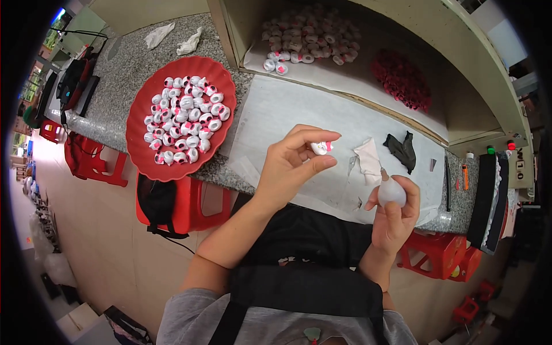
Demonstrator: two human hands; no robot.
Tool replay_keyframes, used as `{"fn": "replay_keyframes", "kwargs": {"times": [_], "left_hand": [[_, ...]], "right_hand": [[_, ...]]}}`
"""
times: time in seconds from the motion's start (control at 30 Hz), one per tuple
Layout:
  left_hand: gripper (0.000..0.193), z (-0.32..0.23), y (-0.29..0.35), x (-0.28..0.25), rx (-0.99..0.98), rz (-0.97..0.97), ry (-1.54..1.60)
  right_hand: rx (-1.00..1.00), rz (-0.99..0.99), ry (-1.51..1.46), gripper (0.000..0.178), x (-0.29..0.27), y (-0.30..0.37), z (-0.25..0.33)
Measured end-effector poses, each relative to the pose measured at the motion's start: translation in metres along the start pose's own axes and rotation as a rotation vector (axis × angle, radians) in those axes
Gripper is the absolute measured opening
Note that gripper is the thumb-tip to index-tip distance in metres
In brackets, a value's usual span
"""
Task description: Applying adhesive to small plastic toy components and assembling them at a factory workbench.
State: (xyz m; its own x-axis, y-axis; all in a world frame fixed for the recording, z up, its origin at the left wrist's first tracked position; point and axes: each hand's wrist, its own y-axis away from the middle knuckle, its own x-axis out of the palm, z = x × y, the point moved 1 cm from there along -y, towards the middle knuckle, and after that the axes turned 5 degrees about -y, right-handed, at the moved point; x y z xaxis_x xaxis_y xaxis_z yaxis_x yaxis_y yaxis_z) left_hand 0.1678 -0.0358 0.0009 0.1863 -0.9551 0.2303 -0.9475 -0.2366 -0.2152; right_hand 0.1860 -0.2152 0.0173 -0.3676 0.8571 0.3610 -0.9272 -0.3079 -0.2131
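My left hand (282, 169) pinches a small rounded white piece with pink marks (322, 148) between thumb and fingers, above the white paper sheet (270, 109). In my right hand (397, 221) is a translucent white squeeze bulb (392, 192), its narrow tip pointing up. My fingers wrap round the bulb's sides. Just beyond it lie a crumpled white cloth (368, 161) and a black cloth (401, 152). To the left, a red scalloped plate (138, 115) carries many similar white pieces with pink and dark marks.
A shelf compartment at the back holds a heap of white pieces (310, 40) and a dark pink pile (402, 80). Two white scraps (190, 41) lie on the granite counter (129, 63). An orange tool (465, 177) rests at the right. Red stools (187, 210) stand below.
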Motion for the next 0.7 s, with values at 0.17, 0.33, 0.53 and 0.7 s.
{"fn": "replay_keyframes", "kwargs": {"times": [0.17, 0.33, 0.53, 0.7], "left_hand": [[0.034, 0.002, 0.022, 0.004, -0.023, -0.017, 0.214], [0.036, 0.005, 0.035, 0.002, -0.062, -0.004, 0.374], [0.034, 0.004, 0.038, 0.000, -0.065, -0.020, 0.440], [0.034, 0.003, 0.038, 0.000, -0.072, -0.011, 0.462]], "right_hand": [[-0.170, -0.173, -0.145, 0.037, 0.007, 0.001, 0.010], [-0.354, -0.154, -0.026, 0.034, 0.022, 0.005, 0.007], [-0.562, 0.013, 0.322, 0.040, 0.032, 0.013, 0.006], [-0.587, 0.038, 0.354, 0.043, 0.033, 0.014, 0.007]]}}
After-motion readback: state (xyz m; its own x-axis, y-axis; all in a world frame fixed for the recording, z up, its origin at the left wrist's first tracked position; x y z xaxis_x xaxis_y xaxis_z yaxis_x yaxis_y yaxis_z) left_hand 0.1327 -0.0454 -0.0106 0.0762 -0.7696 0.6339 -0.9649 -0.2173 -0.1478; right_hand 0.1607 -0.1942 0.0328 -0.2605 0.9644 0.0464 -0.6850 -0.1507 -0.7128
